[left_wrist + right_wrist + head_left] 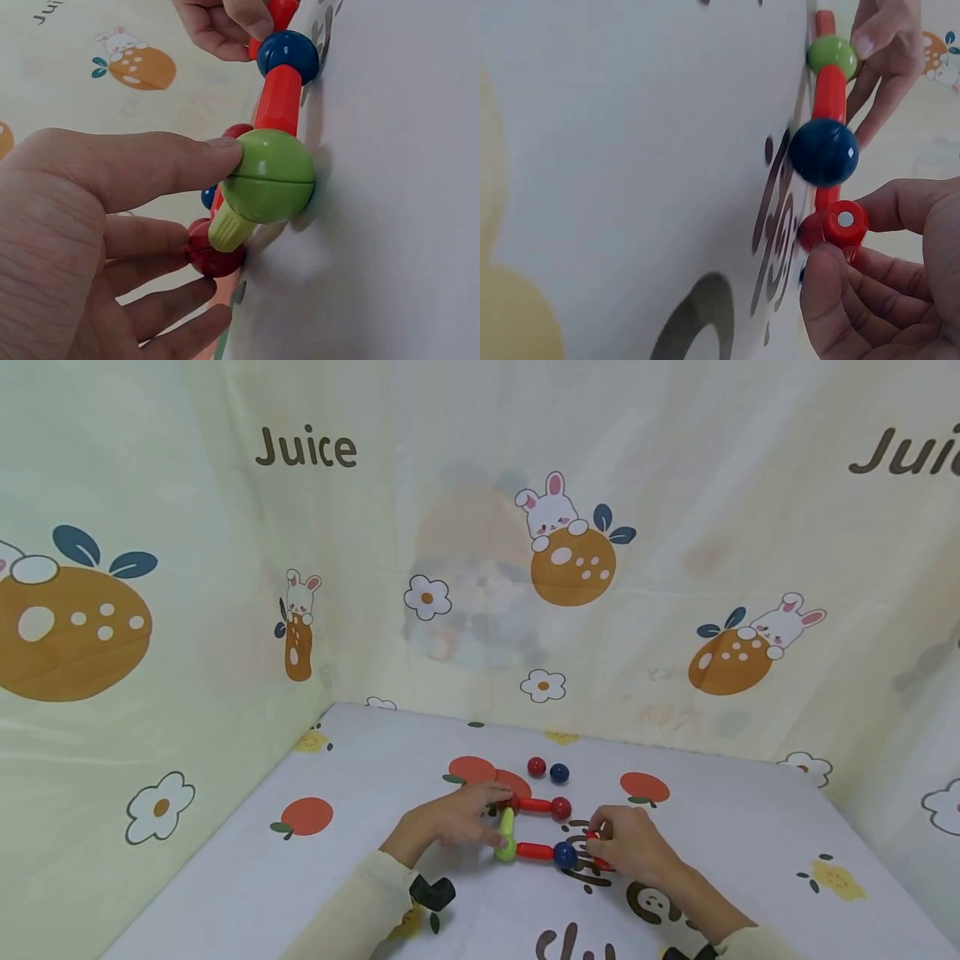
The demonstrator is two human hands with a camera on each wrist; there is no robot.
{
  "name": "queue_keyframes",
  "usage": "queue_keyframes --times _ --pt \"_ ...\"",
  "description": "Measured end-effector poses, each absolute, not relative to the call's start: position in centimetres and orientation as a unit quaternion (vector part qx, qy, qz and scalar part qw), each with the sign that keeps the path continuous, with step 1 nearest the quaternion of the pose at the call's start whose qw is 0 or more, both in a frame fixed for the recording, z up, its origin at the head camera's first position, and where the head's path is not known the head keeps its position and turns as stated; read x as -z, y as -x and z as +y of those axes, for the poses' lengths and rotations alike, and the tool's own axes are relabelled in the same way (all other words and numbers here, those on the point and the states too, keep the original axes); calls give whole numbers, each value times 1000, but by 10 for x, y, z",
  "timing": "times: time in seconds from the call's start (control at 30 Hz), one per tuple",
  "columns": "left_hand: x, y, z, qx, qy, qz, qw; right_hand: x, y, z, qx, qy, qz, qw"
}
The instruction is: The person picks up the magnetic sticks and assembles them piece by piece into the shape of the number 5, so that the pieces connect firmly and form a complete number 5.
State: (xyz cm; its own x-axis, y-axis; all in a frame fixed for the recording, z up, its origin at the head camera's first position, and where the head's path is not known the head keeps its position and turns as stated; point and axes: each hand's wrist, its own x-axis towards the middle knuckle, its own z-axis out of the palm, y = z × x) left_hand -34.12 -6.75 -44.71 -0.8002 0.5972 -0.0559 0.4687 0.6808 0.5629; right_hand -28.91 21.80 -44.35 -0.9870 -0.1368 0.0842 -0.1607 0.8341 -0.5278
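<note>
A frame of magnetic rods and balls lies on the table, its open side to the right. My left hand (pixel 467 817) grips its left side, thumb on the green ball (pixel 268 176), fingers against a dark red ball (pixel 217 259); a yellow-green rod (pixel 507 822) joins these balls. One red rod (pixel 535 852) runs from the green ball to a blue ball (pixel 565 855); another red rod (pixel 536 805) reaches a second red ball (pixel 561 808). Just right of the frame, my right hand (pixel 630 839) pinches a loose red rod (pixel 847 223), its pale round end showing in the right wrist view.
Behind the frame, a loose red ball (pixel 536 767) and a loose blue ball (pixel 559 772) sit side by side. The printed white cloth (pixel 360 777) covers the table. Hanging printed curtains (pixel 480 527) enclose the back and sides.
</note>
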Motion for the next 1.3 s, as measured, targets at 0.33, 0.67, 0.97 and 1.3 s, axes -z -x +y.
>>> queue_keyframes --times 0.33,0.67,0.97,1.3 --pt "449 340 -66 -268 -283 914 116 437 272 203 -324 -62 -944 -13" --pt "451 341 -65 -261 -282 916 116 439 264 195 -380 -71 -920 -63" --pt "451 339 -64 -266 -279 915 118 447 261 186 -395 -35 -916 -64" --pt "449 338 -63 -261 -283 916 116 453 261 186 -411 -19 -909 -65"
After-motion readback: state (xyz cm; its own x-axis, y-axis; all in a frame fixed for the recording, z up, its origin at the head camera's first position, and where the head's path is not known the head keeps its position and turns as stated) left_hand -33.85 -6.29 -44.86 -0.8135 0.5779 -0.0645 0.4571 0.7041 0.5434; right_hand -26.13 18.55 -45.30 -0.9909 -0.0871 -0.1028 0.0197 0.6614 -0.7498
